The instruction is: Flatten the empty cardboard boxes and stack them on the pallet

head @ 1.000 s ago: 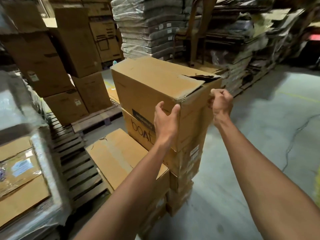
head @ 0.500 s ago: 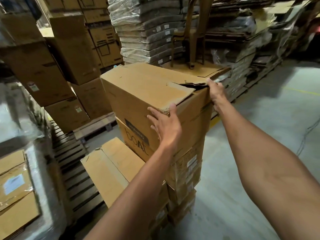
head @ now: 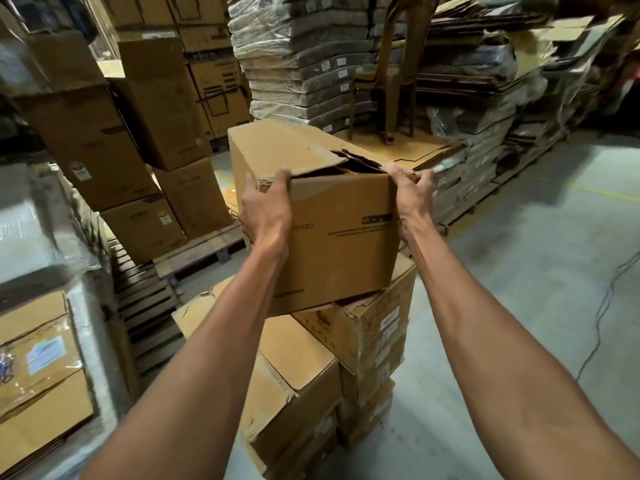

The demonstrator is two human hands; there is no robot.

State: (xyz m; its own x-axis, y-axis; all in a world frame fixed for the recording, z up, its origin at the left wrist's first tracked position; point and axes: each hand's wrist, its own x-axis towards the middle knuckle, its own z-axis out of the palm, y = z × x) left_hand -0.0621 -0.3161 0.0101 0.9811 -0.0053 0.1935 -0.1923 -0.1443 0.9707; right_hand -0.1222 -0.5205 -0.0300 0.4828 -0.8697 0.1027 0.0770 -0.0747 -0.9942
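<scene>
The left hand [head: 265,209] and right hand [head: 412,194] grip the top box [head: 343,237] by its near corners, above a box stack [head: 367,344].

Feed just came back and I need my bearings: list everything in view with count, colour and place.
top box: one, brown, centre, top flap torn partly open
stacked boxes: several, brown, beneath the top box
upright boxes: several, brown, piled at left
wooden pallets: count unclear, dark brown, lower left
wrapped bundles: many, grey, back centre
flattened cardboard: tall stacks, brown, right
chair: one, brown, on flattened cardboard behind the top box
floor: grey, right
left hand: one, grips the top box's near left corner
right hand: one, grips its near right corner
</scene>
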